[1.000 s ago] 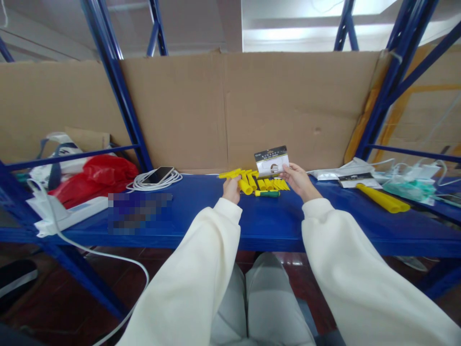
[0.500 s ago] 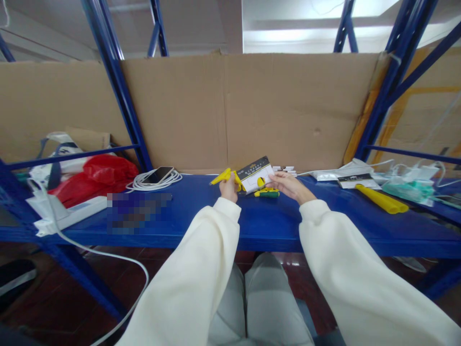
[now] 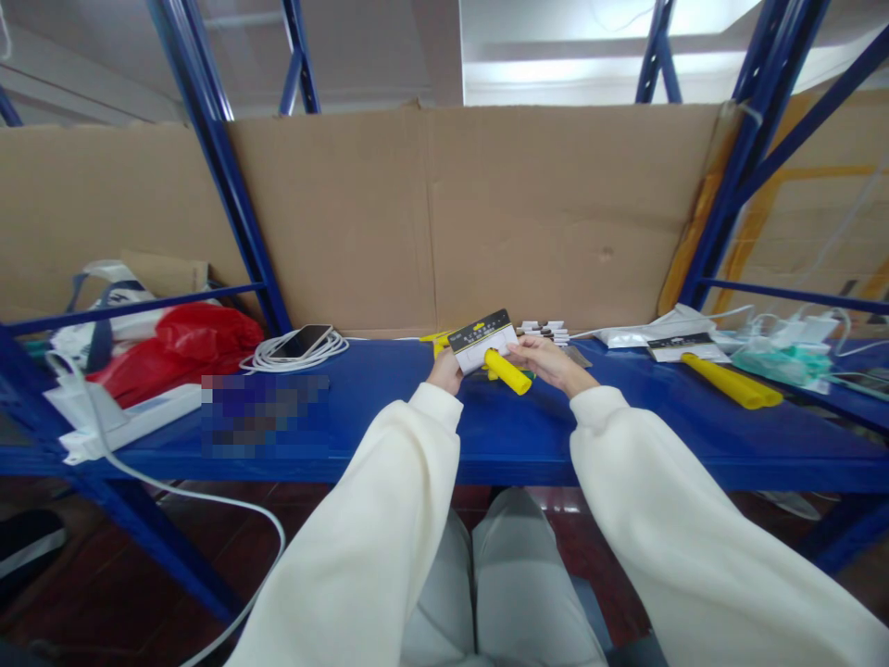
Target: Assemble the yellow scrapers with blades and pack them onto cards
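A black-and-white packaging card (image 3: 476, 347) is held tilted above the blue shelf (image 3: 389, 435), between my hands. My left hand (image 3: 445, 372) is closed on the card's left side. My right hand (image 3: 552, 361) pinches its right edge. A thick yellow handle (image 3: 510, 372) sticks out from the card's lower right part, pointing down and right. Behind the card's left end shows a thin yellow piece (image 3: 436, 339); whether it joins the handle is hidden. Small white-and-black pieces (image 3: 545, 329) lie just behind my right hand.
At right lie another card (image 3: 684, 348), a yellow double tube (image 3: 732, 382) and a green bag (image 3: 784, 363). On the left are a phone (image 3: 304, 341) on a coiled white cable (image 3: 260, 359), a red bag (image 3: 187, 343) and a white power strip (image 3: 149, 417). Cardboard (image 3: 542, 213) walls the back.
The card has turned to face up more and now hides most of the pointed yellow part by my left hand. The yellow handle has come into view, pointing towards me.
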Demonstrator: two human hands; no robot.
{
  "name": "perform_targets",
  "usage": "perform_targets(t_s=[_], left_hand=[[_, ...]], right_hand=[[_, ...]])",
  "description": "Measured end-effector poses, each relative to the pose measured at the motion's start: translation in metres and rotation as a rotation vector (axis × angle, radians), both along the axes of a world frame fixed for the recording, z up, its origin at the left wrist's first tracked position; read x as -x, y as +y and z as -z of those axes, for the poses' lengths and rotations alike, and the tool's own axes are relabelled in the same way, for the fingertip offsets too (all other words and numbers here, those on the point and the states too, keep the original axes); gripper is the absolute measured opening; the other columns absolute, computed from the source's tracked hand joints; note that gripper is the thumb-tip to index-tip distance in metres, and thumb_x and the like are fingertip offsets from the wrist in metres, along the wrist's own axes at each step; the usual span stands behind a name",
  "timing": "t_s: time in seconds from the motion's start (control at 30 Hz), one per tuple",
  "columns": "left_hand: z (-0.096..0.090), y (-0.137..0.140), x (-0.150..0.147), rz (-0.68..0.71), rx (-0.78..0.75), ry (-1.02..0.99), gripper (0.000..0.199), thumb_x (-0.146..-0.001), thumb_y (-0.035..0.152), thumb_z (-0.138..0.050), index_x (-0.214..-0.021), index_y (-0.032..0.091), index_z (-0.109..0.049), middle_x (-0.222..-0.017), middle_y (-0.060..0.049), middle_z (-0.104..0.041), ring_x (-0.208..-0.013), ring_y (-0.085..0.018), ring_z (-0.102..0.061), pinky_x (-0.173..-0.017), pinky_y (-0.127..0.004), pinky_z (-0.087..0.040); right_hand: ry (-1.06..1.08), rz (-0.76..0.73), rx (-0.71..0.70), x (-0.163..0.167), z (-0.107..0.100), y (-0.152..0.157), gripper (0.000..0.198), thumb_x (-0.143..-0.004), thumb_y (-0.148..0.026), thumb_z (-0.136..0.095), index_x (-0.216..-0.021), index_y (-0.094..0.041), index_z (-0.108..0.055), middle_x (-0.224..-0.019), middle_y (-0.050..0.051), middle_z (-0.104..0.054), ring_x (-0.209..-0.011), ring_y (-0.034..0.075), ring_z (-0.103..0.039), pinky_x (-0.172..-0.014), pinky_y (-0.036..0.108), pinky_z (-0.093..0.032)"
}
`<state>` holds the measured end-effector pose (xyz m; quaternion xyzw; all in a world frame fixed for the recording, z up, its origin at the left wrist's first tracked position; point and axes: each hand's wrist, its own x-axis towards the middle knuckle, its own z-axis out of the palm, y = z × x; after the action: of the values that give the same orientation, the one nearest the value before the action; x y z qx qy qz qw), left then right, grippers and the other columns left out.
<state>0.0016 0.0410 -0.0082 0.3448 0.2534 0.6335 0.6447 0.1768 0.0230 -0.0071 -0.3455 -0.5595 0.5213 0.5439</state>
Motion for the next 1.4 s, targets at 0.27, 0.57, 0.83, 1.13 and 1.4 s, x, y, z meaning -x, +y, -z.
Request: perform_targets(t_s=[0.27,0.57,0.83,1.13,1.4], left_hand=[[-0.014,-0.018,-0.005,0.028,0.032,0.052,0.012,-0.086,0.013,-0.061,-0.082,0.017,-0.071,-0.085,-0.009,-0.077,-0.092,-0.021,-0.074,-0.075,-0.026,-0.057],[-0.02,-0.02,0.002,-0.109,0.088,0.076,0.035,-0.095,0.045,-0.05,-0.084,0.018,-0.068,-0.075,-0.007,-0.072,-0.081,-0.02,-0.07,-0.066,-0.025,-0.05],[-0.019,-0.025,0.005,-0.101,0.114,0.178,0.007,-0.083,0.018,-0.069,-0.083,0.018,-0.063,-0.08,-0.006,-0.07,-0.072,-0.016,-0.068,-0.068,-0.023,-0.05],[-0.015,-0.04,-0.007,0.099,-0.077,0.266,0.053,-0.063,-0.012,-0.071,-0.102,0.023,-0.076,-0.126,-0.008,-0.067,-0.101,-0.021,-0.07,-0.082,-0.03,-0.059],[-0.015,-0.036,-0.005,0.145,-0.075,0.328,0.054,-0.064,-0.009,-0.074,-0.108,0.022,-0.078,-0.115,-0.01,-0.073,-0.095,-0.023,-0.073,-0.075,-0.028,-0.061]], right_hand=[[0.074,0.059,-0.029,0.0,0.0,0.004,0.023,-0.071,-0.018,-0.084,-0.067,-0.019,-0.061,-0.078,0.003,-0.076,-0.075,0.015,-0.074,-0.082,0.028,-0.06],[0.157,0.144,-0.082,0.002,0.001,0.009,0.024,-0.066,-0.019,-0.084,-0.068,-0.021,-0.06,-0.077,0.002,-0.074,-0.079,0.017,-0.073,-0.084,0.031,-0.06],[0.277,0.38,-0.185,-0.002,0.0,0.019,0.024,-0.067,-0.016,-0.075,-0.068,-0.024,-0.051,-0.077,0.001,-0.072,-0.082,0.017,-0.071,-0.081,0.031,-0.06],[0.188,0.483,-0.257,-0.005,0.013,0.03,0.044,-0.06,-0.016,-0.066,-0.1,-0.028,-0.051,-0.12,0.003,-0.066,-0.103,0.018,-0.067,-0.08,0.03,-0.06],[0.187,0.412,-0.192,0.0,0.013,0.024,0.05,-0.06,-0.019,-0.075,-0.102,-0.029,-0.05,-0.126,0.003,-0.063,-0.097,0.018,-0.068,-0.08,0.032,-0.061]])
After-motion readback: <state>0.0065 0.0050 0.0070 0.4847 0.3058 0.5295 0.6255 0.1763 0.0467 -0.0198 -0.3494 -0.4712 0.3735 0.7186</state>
